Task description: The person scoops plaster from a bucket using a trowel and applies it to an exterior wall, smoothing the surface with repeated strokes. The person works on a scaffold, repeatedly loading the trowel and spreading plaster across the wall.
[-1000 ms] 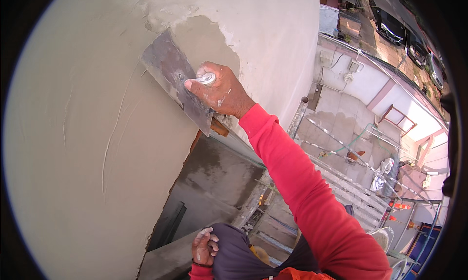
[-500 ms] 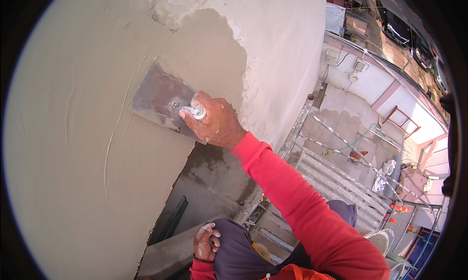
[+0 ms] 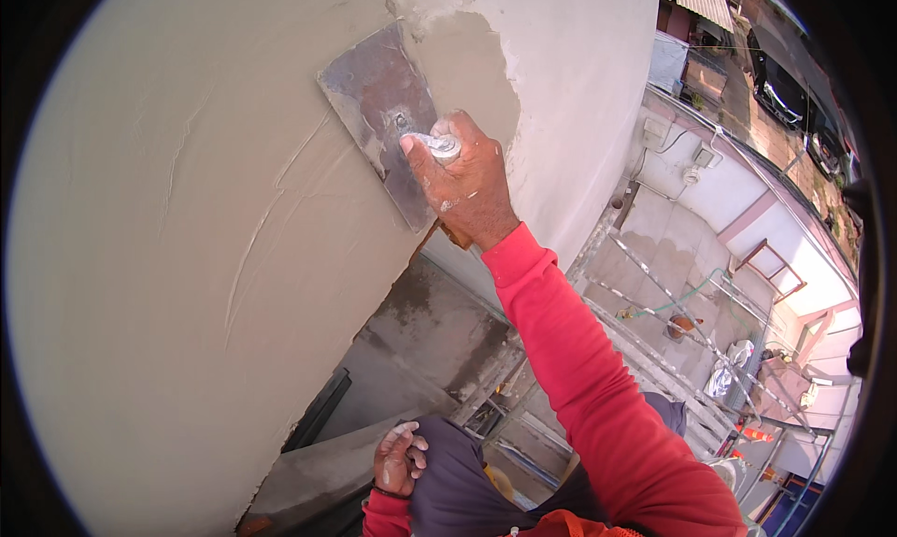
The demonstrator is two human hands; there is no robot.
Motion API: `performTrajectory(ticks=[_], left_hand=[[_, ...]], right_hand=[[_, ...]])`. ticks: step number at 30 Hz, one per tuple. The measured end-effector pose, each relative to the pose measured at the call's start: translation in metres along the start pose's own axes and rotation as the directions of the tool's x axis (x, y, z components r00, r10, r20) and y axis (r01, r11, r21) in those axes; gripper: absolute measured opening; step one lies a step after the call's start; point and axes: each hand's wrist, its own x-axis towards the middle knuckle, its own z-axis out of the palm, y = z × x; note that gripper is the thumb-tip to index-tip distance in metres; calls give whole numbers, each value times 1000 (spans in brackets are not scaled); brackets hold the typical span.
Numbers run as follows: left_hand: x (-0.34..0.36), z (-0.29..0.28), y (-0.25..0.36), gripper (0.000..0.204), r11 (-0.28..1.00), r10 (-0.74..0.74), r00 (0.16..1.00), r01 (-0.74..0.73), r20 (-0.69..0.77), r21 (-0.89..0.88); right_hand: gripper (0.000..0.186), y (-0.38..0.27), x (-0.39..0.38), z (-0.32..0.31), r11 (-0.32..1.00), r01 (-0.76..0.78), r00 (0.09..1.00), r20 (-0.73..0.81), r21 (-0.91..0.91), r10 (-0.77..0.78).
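A rectangular steel plastering trowel (image 3: 374, 93) lies with its blade against the wall, tilted, its upper end leaning left. My right hand (image 3: 467, 177) is closed round its plaster-smeared handle, the thumb along the near side. Smooth wet plaster (image 3: 177, 285) covers the wall to the left, with a few curved ridges in it. Right of the blade, a darker damp patch borders the pale, drier wall surface (image 3: 579, 51). My left hand (image 3: 400, 459), smeared with plaster, rests beside my thigh, its fingers loosely bent and apart with nothing in them.
The plaster ends at a rough lower edge above an opening with a dark strip (image 3: 322, 411). Scaffold bars (image 3: 673, 303) and boards stand right of my arm. Far below lie a paved yard, a green hose, a wooden frame (image 3: 768, 271) and parked cars.
My right hand and the trowel have moved up and right across the wall, and the blade has turned more upright. The left hand stays by my thigh.
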Motion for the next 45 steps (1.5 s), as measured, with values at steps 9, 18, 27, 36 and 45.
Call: performTrajectory(ticks=[9,18,27,36,45], left_hand=[[15,4,0,30,999,-28,999,27,31,22],[8,-3,2,29,999,-37,998,36,41,17],[-46,-17,52,31,916,-188,976,215,111,-339],[-233,-59,158,28,909,-416,841,392,-347,-140],[-315,8,232,34,834,-504,787,550,-356,34]], right_hand=[[34,-47,-95,48,953,301,923,255,-19,-287],[35,3,-76,30,676,-436,810,-70,594,583],[33,-58,-23,37,634,-459,826,36,622,563],[34,-211,82,62,862,-306,938,-27,403,345],[31,-338,79,66,878,-289,951,220,381,217]])
